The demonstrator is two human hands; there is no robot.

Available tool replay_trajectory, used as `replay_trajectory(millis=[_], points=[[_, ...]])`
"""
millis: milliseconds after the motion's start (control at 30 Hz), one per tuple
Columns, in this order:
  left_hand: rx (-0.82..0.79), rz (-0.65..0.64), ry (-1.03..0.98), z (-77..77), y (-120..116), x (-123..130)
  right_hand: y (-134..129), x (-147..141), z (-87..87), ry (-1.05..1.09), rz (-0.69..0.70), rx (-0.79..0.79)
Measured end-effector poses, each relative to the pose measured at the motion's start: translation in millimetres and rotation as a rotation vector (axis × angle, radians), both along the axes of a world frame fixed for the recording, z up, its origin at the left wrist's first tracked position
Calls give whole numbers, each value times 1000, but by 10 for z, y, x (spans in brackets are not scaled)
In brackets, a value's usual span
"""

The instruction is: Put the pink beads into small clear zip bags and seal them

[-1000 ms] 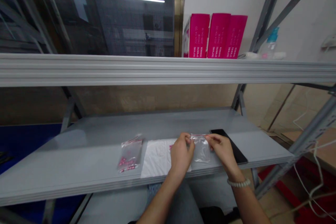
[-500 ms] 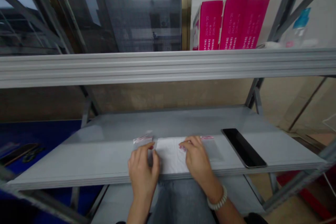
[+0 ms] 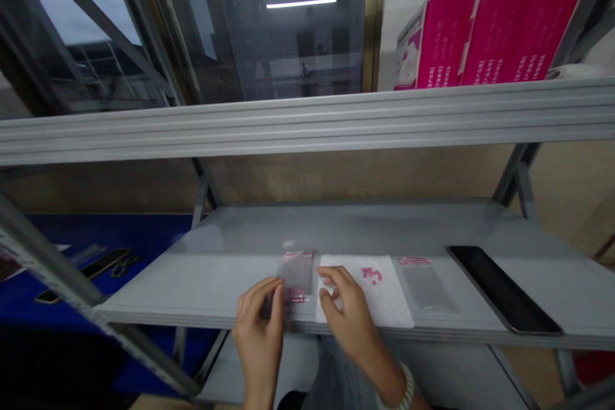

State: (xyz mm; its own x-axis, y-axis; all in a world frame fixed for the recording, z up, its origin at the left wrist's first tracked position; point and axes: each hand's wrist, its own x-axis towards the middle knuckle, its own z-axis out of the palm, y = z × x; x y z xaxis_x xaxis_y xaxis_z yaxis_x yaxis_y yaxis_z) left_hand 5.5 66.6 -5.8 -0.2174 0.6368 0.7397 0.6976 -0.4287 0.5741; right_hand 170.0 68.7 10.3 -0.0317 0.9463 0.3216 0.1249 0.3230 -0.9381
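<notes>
My left hand (image 3: 259, 320) is at the left edge of a clear zip bag (image 3: 298, 272) with pink bits near its bottom. Its thumb and index tips are pinched together there; what lies between them is hidden. Over the left part of a white paper sheet (image 3: 384, 301) is my right hand (image 3: 348, 311), fingers curved, thumb and index tip apart. A small cluster of pink pieces (image 3: 371, 275) lies on the sheet, beyond that hand. Right of the paper, a second clear zip bag (image 3: 426, 285) lies flat and looks empty.
A dark tablet or phone (image 3: 500, 288) lies at the right of the grey shelf (image 3: 230, 256). An upper shelf edge (image 3: 288, 125) crosses above, bearing pink boxes (image 3: 446, 38). At left, a phone (image 3: 96, 272) rests on a blue surface (image 3: 158, 230).
My right hand has moved left across the sheet, uncovering the pink pieces and the right bag. My left thumb and index have come together. The view has shifted left.
</notes>
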Motion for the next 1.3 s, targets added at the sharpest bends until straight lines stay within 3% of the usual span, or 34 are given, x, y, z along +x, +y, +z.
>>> replay_trajectory(millis=[100,200,333,500,600,667,800,967,1100,1167,1300], points=[[117,-109,-98,51,-160,130,24,140,65,383,178,-345],[155,-254,-117,83,-278,264,31,293,150,647,259,-523],[119,-377,-152,80,-322,336,-30,521,177,632,214,-472],[-10,-418,-232,-9,-316,312,-203,809,107,470,235,-492],[-87,-478,-348,-79,-328,298,-323,897,83,459,269,-533],[-103,-444,-449,-90,-353,297,-400,903,86,487,305,-569],[-140,-355,-589,37,-465,342,-531,825,106,625,397,-607],[-348,-609,-655,259,-614,557,-620,682,102,767,553,-646],[-563,-839,-527,320,-629,737,-642,613,97,771,596,-648],[-613,-864,-474,331,-610,788,-654,599,108,753,610,-650],[-659,-797,-417,337,-581,825,-680,596,117,697,632,-618]])
